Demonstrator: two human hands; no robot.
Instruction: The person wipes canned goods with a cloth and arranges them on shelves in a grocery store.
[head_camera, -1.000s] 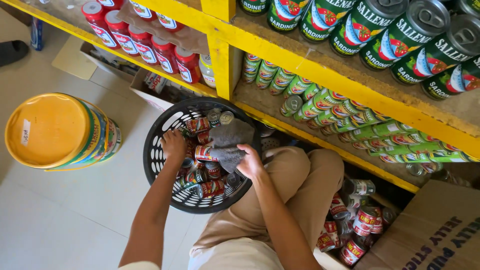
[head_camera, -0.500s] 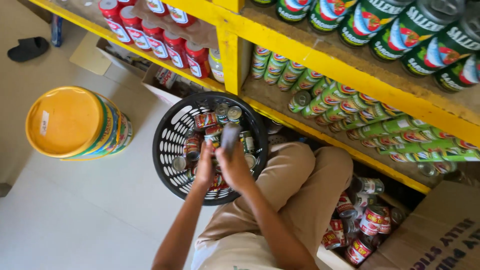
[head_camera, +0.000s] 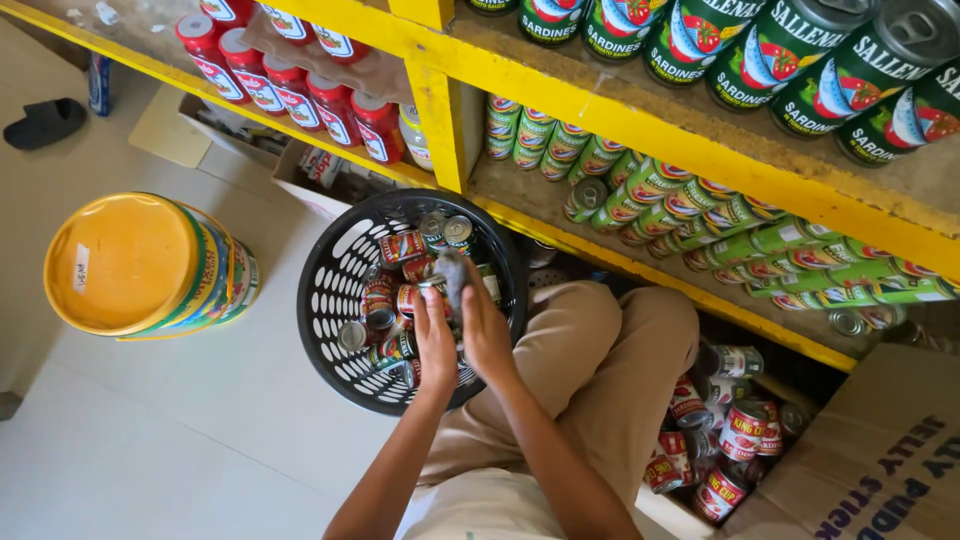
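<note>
Hands together on red-labelled can, grey cloth over it.

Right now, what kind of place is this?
Probably a small grocery shop or its storeroom: yellow shelves stacked with green tins, red-capped bottles, and a black basket full of cans.
</note>
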